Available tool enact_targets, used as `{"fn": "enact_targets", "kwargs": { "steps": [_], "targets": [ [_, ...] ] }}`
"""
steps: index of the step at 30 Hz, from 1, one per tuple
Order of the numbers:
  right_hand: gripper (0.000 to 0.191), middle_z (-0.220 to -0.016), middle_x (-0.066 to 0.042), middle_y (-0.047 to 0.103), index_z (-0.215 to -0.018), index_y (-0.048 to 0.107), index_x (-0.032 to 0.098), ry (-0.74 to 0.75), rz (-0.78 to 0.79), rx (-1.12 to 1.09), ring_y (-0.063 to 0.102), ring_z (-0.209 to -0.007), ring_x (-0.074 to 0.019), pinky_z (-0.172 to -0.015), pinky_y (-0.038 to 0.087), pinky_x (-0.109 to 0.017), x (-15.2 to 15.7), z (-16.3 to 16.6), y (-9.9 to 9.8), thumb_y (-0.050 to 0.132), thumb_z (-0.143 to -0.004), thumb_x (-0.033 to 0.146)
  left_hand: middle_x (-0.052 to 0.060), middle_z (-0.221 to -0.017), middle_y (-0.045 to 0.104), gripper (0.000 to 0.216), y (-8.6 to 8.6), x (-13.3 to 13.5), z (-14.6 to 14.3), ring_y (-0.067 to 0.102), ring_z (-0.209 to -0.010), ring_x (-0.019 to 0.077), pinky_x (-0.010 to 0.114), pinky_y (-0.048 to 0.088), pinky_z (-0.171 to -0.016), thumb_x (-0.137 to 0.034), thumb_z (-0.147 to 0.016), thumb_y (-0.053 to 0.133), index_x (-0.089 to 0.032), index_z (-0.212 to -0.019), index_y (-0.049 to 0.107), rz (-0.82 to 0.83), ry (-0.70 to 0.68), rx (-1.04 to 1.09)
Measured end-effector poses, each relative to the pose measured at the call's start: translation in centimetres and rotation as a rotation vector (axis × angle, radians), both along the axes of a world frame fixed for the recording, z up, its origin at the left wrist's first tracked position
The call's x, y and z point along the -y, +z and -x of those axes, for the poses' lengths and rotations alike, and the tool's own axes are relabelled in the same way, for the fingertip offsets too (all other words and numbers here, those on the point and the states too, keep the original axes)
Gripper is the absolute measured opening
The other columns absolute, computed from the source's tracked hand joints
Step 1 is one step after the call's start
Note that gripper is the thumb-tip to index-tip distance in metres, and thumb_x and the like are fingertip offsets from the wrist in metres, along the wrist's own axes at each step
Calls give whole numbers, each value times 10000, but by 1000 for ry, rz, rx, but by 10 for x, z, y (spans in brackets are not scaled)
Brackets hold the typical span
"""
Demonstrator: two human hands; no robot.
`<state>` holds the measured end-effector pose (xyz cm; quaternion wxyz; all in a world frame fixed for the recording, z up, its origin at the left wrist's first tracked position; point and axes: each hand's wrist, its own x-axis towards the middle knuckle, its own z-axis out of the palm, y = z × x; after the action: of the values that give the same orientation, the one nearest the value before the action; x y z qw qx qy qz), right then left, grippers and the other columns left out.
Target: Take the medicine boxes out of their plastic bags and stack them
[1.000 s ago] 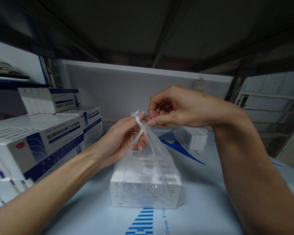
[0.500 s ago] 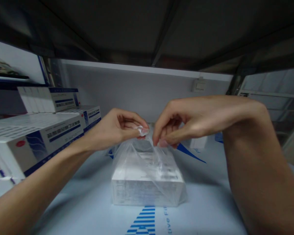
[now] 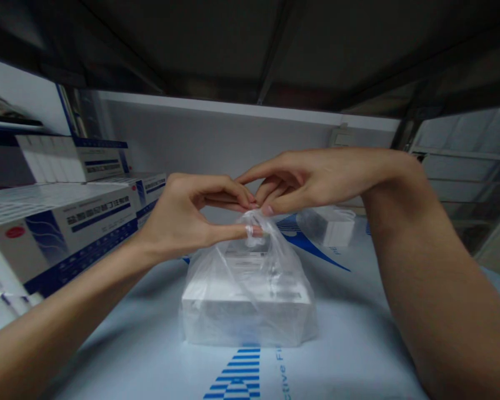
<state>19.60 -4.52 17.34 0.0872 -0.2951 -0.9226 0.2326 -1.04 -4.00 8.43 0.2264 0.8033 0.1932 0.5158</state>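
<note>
A clear plastic bag (image 3: 250,289) sits on the pale shelf surface (image 3: 350,344) with a white box (image 3: 244,311) inside it. Its top is gathered into a twisted neck (image 3: 252,228). My left hand (image 3: 187,214) pinches that neck between thumb and fingers. My right hand (image 3: 300,180) comes in from the right, its fingertips closed on the same neck, touching the left hand's fingers just above the bag.
Stacked white and blue cartons (image 3: 62,222) fill the left side of the shelf. Another small bagged white box (image 3: 331,225) lies behind the hands to the right. A dark shelf underside (image 3: 250,44) hangs low overhead; a back panel (image 3: 216,139) closes the rear.
Both hands have come together over the bag's top, and the loose plastic is now gathered tighter into a neck. The bag has drawn in around the box.
</note>
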Motion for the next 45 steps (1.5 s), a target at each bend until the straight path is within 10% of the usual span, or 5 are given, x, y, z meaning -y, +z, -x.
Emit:
{"fn": "enact_targets", "kwargs": {
  "steps": [12,19,35,45],
  "targets": [
    [555,-981,13,748,-1298,610,246,91,38,-92,697,-868,-143,-748,550,-222,-10,7,-7,720,-760,160,-6,-773,713,59,-5,1,-10,631,-720,133,215,505,-693,-192,-777,788,-236,-753,757,-36,86,216],
    [842,-924,13,748,-1483,414,265,24,28,-125,697,-755,-132,-681,547,-216,-9,-2,-6,782,-727,214,-23,-590,609,279,-4,-6,-12,511,-433,85,188,394,-428,-457,-875,675,-193,-789,648,298,-191,196],
    [228,-805,37,743,-885,633,223,-18,-239,-315,728,-760,-147,-646,569,-190,12,7,5,798,-727,216,-42,-526,550,243,2,0,-12,434,-345,43,127,317,-335,-389,-917,632,-146,-916,630,689,-479,202],
    [199,-988,16,762,-1014,714,192,12,39,19,716,-871,-92,-707,542,-86,37,9,8,683,-828,128,-52,-475,480,263,2,-2,-4,401,-437,27,109,382,-457,-222,-875,653,-116,-637,621,764,-532,158]
  ]
}}
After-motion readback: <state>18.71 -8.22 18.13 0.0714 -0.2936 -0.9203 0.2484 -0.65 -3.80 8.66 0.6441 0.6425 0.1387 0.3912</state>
